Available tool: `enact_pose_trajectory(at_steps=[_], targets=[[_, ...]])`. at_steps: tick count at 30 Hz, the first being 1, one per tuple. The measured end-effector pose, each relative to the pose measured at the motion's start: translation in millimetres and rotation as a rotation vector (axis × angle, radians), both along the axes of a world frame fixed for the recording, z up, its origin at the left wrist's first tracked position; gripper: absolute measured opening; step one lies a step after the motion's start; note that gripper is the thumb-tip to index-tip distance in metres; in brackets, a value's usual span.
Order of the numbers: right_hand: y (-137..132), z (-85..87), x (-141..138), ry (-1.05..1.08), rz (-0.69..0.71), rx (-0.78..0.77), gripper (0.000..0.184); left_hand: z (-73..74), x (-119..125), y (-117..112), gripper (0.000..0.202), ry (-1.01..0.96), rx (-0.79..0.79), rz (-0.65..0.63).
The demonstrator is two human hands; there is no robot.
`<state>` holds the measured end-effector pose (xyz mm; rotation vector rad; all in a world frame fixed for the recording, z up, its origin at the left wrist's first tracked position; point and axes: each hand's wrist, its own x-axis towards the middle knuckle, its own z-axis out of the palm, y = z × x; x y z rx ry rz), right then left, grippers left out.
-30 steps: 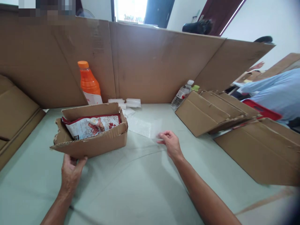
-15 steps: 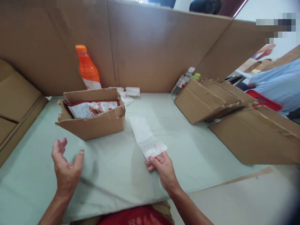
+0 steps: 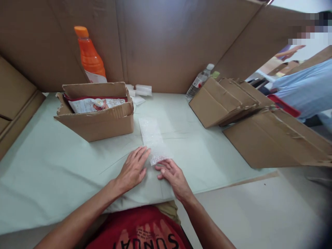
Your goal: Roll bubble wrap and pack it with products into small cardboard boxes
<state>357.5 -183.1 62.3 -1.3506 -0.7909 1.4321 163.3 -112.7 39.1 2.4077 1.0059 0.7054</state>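
Note:
A strip of clear bubble wrap point(image 3: 149, 131) lies on the pale green cloth, its near end slightly raised. My right hand point(image 3: 175, 178) is at that near end, its bent fingers against the edge and the thumb low beside them. The fingertips are partly hidden by the wrap. Flat and with fingers stretched out, my left hand point(image 3: 133, 169) rests beside the left edge of the strip, its fingertips close to it. Nothing is in the left hand.
An open cardboard box point(image 3: 109, 122) holding a printed bag point(image 3: 98, 104) stands at left. Behind it are an orange bottle point(image 3: 90, 57) and white pieces point(image 3: 143, 90). A clear bottle point(image 3: 199, 83) and several cardboard boxes point(image 3: 269, 138) are at right, beside a person's blue sleeve point(image 3: 303, 84).
My left hand has swung in from the left and come down beside the bubble wrap. My right hand has shifted slightly left, its thumb lower on the strip's end. The view has tilted down.

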Motion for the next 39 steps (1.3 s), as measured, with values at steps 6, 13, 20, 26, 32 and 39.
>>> enact_pose_trajectory(at_steps=[6, 13, 20, 26, 32, 39], targets=[[-1.2, -7.9, 17.4, -0.245, 0.077, 0.123, 0.031, 5.9, 30.7, 16.4, 0.048, -0.188, -0.153, 0.097], [-13.8, -12.0, 34.5, -0.688, -0.117, 0.44, 0.024, 19.3, 13.9, -2.7, 0.049, -0.318, -0.535, 0.235], [-12.2, -6.3, 20.5, -1.038, 0.019, 0.858, 0.028, 6.6, 17.7, -3.7, 0.056, -0.223, -0.542, 0.356], [10.4, -22.1, 18.2, -1.367, 0.352, 0.867, 0.021, 6.5, -11.9, -7.3, 0.05, -0.03, -0.039, 0.374], [17.1, -36.6, 15.6, -1.371, 0.375, 0.889, 0.022, -15.4, -145.6, -62.1, 0.058, 0.438, 0.044, 0.688], [25.7, -32.7, 16.7, -1.402, 0.35, 0.957, 0.02, -8.8, -244.9, -137.0, 0.071, 0.524, -0.053, 1.169]])
